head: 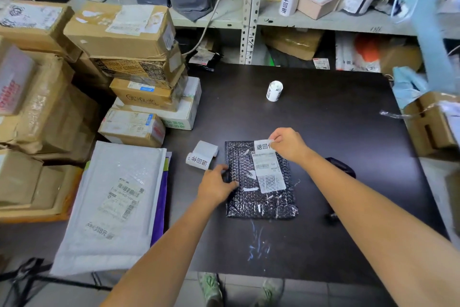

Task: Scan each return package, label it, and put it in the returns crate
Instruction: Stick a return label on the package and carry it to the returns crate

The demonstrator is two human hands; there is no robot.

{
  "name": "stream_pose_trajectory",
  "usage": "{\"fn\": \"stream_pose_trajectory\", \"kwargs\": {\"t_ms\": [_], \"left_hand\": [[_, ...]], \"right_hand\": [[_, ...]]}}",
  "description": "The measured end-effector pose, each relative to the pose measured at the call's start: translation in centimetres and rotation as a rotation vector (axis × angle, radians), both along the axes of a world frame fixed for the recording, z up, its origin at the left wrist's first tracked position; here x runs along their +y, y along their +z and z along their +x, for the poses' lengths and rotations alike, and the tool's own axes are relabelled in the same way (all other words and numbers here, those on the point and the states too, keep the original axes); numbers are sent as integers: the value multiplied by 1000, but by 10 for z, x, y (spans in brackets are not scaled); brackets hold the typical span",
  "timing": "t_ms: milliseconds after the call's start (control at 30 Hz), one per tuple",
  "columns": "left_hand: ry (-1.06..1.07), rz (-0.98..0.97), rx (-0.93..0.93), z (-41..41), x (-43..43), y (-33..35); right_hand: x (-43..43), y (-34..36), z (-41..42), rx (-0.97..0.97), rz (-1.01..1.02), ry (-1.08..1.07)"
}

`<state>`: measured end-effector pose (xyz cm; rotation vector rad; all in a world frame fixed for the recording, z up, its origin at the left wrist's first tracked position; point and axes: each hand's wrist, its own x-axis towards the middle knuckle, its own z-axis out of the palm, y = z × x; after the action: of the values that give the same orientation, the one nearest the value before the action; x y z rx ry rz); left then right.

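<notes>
A black bubble-wrap package (249,197) lies flat in the middle of the dark table (336,112), with a white shipping label on its top face. My right hand (288,143) pinches a small white sticker (263,146) printed with black characters at the package's far right corner. My left hand (215,186) holds the package's left edge, thumb on top. A roll of the same stickers (200,157) lies just left of the package. A black handheld device (343,167), partly hidden behind my right forearm, lies to the right.
A second sticker roll (273,91) stands farther back on the table. White padded mailers (112,207) are stacked at the left front. Cardboard boxes (124,32) pile up at the left, an open box (433,122) at the right, shelves with parcels behind.
</notes>
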<state>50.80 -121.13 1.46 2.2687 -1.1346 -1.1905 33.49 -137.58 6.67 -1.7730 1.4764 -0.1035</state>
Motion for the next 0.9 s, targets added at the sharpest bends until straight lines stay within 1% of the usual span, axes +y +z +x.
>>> {"fn": "stream_pose_trajectory", "kwargs": {"t_ms": [100, 200, 267, 500, 900], "left_hand": [[60, -14, 81, -4, -4, -2], [113, -29, 159, -7, -7, -3], [132, -37, 178, -8, -9, -5], [95, -95, 242, -12, -12, -4], [69, -96, 276, 4, -13, -8]], "right_hand": [[3, -11, -7, -16, 49, -42], [9, -29, -14, -47, 176, -102], [13, -39, -17, -51, 210, -130], [4, -45, -23, -107, 226, -199], [-3, -53, -6, -96, 174, -135]]}}
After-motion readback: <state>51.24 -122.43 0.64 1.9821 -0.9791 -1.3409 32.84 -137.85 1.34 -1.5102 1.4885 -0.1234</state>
